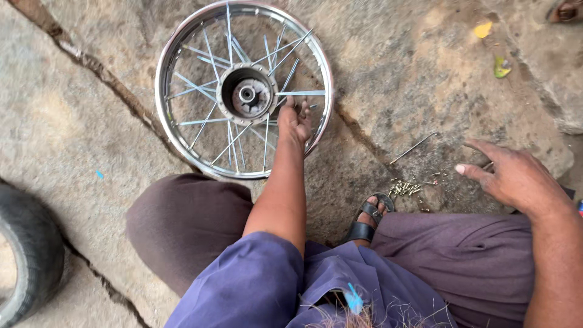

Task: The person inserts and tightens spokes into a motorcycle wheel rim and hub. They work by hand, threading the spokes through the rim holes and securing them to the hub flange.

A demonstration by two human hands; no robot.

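wheel [243, 91] lies flat on the stone ground [91, 121] at 12 o'clock, so its spokes [200, 124] face up within easy reach. left hand [296, 121] pinches a spoke near the rim at 4 o'clock. right hand [513, 176] hovers wide, holding nothing, over small loose nipples [405, 188] heaped by the sandalled foot [367, 220].

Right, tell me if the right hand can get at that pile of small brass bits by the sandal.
Probably yes. The right hand hovers open just beside the small brass pieces on the stone ground, with nothing between them. The sandalled foot sits nearer the body, out of the way.
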